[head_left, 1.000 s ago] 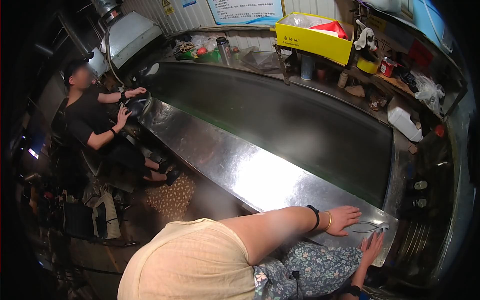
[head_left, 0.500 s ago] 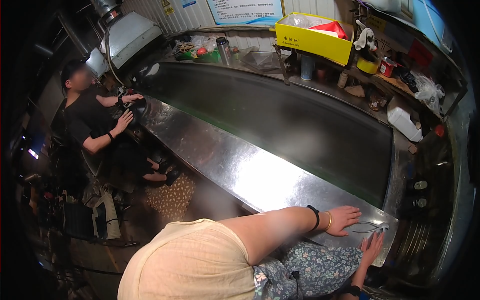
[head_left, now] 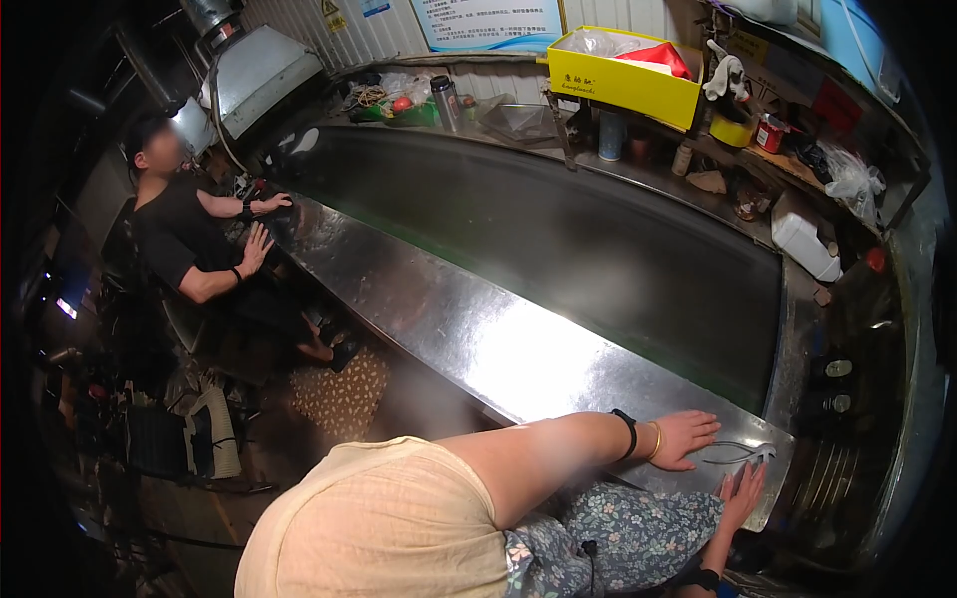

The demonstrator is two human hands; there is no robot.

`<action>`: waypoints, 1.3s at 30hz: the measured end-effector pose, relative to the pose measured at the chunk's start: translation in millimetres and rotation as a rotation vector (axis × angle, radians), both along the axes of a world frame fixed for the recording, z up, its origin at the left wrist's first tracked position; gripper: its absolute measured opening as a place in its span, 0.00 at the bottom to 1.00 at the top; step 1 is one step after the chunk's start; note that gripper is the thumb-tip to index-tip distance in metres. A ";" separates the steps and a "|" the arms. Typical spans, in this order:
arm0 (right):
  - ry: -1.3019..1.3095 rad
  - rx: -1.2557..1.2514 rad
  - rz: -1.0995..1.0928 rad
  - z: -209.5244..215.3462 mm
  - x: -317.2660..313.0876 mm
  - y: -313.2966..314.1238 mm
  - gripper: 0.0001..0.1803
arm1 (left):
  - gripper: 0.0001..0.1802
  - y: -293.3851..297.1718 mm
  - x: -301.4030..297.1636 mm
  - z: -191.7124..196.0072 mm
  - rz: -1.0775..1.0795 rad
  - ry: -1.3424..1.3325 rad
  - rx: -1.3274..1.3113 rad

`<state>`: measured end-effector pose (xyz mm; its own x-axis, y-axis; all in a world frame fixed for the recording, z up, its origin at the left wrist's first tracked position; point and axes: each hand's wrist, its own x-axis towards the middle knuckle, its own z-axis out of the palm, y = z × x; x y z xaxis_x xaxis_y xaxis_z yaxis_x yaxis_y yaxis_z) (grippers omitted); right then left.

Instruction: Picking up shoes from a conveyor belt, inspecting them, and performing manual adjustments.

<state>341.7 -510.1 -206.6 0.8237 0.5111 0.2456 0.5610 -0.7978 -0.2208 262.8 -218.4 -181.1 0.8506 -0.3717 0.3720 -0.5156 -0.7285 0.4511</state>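
My left hand (head_left: 686,438) lies flat and open on the shiny metal worktop (head_left: 588,371), its fingers stretched toward the right. A dark band and a gold bangle circle that wrist. Just beside its fingertips lies a grey pair of pliers (head_left: 746,454) with thin, spread handles; neither hand grips it. My right hand (head_left: 739,498) rests open at the near edge of the worktop, fingers extended close to the head of the pliers. Whether a fingertip touches the pliers I cannot tell.
A long dark conveyor belt (head_left: 518,259) runs behind the worktop. On the far left sits a co-worker (head_left: 194,224), hands near the belt's end. A yellow box (head_left: 628,78), a dark flask (head_left: 446,103) and a white jug (head_left: 805,239) stand along the back shelf.
The co-worker at the far left has leaned slightly to the right, and that person's nearer hand has tilted up. My hands and the pliers have not moved.
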 end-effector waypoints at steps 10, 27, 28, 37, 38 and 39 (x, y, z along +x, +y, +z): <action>-0.012 0.036 0.019 -0.2 0.0 -0.9 0.29 | 0.39 -0.7 1.6 -3.5 0.006 -0.023 -0.003; 0.001 0.043 0.010 -4.3 4.8 -0.3 0.29 | 0.39 -1.8 1.2 -2.3 0.018 -0.032 -0.013; 0.007 0.053 0.011 -5.3 2.7 -1.6 0.29 | 0.39 -4.4 -1.9 -3.8 0.024 -0.035 -0.021; 0.011 0.061 0.004 -5.1 1.4 -4.2 0.30 | 0.39 -0.4 2.5 -4.1 -0.002 -0.001 -0.023; 0.019 0.058 -0.002 -4.6 1.4 -4.1 0.29 | 0.39 0.3 2.9 -3.9 -0.002 -0.003 -0.024; 0.016 0.056 -0.002 -4.0 2.8 -3.1 0.29 | 0.39 0.8 3.3 -3.7 0.002 -0.006 -0.020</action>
<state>344.5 -513.1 -210.6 0.8287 0.4953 0.2606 0.5555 -0.7849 -0.2746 266.1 -217.5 -184.7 0.8492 -0.3620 0.3844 -0.5166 -0.7204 0.4628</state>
